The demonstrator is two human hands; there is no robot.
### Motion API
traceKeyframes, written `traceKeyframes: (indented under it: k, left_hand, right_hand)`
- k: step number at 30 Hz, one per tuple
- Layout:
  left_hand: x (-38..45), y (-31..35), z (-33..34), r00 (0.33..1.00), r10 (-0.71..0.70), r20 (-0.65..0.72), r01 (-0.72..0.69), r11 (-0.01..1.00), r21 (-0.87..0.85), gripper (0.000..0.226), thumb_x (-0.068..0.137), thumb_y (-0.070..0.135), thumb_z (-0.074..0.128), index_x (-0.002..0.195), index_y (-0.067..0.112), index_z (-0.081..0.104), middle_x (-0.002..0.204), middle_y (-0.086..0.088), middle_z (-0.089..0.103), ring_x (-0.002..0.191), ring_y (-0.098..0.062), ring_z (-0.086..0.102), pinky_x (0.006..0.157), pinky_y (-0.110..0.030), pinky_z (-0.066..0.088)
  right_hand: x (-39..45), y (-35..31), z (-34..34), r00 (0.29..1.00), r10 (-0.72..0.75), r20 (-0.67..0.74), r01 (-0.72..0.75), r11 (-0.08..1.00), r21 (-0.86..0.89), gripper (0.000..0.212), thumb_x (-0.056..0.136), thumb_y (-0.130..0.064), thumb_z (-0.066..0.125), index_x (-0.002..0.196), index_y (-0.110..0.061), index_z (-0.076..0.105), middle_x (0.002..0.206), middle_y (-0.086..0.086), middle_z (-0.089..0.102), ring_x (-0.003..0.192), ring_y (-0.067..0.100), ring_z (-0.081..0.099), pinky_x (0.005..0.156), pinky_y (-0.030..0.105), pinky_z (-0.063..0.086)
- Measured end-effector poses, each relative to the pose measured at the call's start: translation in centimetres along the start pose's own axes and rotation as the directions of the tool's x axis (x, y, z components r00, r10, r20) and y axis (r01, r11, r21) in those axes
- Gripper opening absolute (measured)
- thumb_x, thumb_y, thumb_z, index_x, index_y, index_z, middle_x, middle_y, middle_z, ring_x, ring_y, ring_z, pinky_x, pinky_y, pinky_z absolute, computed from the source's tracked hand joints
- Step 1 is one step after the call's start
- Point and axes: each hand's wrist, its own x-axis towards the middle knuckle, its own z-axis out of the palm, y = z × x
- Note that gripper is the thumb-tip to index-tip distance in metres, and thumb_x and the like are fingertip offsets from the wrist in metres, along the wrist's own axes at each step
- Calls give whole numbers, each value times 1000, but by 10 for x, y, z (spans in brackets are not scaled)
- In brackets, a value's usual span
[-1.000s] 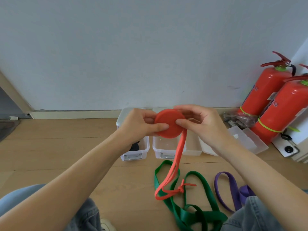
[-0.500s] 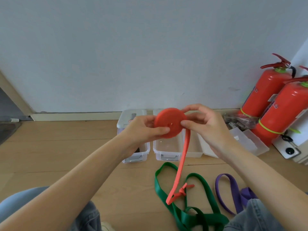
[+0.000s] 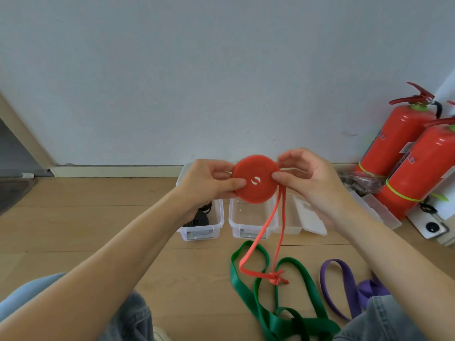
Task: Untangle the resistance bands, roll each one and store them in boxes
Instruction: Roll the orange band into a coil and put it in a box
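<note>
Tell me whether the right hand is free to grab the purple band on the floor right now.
Probably not yet. The right hand grips the red roll together with the left hand. The purple band lies bare on the floor below it, so only that grip stands in the way.

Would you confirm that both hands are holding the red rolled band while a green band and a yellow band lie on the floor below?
Not quite: the head view shows no yellow band. The left hand and right hand do hold the red rolled band, and the green band lies on the floor, but the other one is a purple band.
</note>
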Motion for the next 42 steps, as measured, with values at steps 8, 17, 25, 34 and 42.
traceKeyframes:
  k: [8, 17, 25, 34, 42]
  left_hand:
    - [1, -2, 3, 994, 10, -112, -35, 974, -223, 20, 81, 6, 67, 100, 5, 65, 95, -12, 73, 88, -20, 70, 74, -22, 57]
    - [-3, -12, 11, 978, -78, 192, 14, 950, 313, 26, 80, 11, 71, 106, 10, 67, 98, -7, 73, 90, -15, 69, 84, -23, 54]
    - [-3, -8, 6, 991, -24, 135, 11, 995, 98, 24, 84, 13, 65, 107, 15, 67, 91, -6, 73, 81, -15, 71, 73, -28, 59]
    - [1, -3, 5, 1000, -29, -10, 25, 955, -297, 26, 83, 15, 63, 108, 10, 64, 98, -10, 73, 85, -24, 71, 65, -27, 58]
    - [1, -6, 4, 994, -25, 111, 37, 993, -110, 25, 81, 11, 67, 105, 12, 66, 93, -4, 74, 86, -16, 71, 69, -21, 56]
  right_hand:
    - [-1, 2, 7, 999, 24, -26, -21, 994, 108, 16, 79, -4, 69, 88, -14, 60, 79, 7, 73, 75, 22, 70, 76, 30, 57]
    - [-7, -6, 8, 989, -129, 77, 146, 951, -272, 39, 78, 4, 66, 81, -35, 68, 77, -17, 70, 77, -1, 63, 76, 15, 50]
    - [-4, -5, 6, 991, -31, 129, 41, 996, -77, 28, 79, -2, 69, 95, -26, 67, 93, -4, 71, 88, 9, 67, 80, 23, 53]
    - [-5, 2, 10, 998, 63, 18, -65, 976, 208, 16, 80, -3, 67, 90, -12, 60, 82, 9, 73, 77, 23, 70, 74, 30, 57]
    - [-5, 0, 6, 1000, -13, 6, 12, 998, 63, 22, 82, 3, 63, 88, -17, 64, 76, -1, 70, 73, 12, 65, 75, 24, 53]
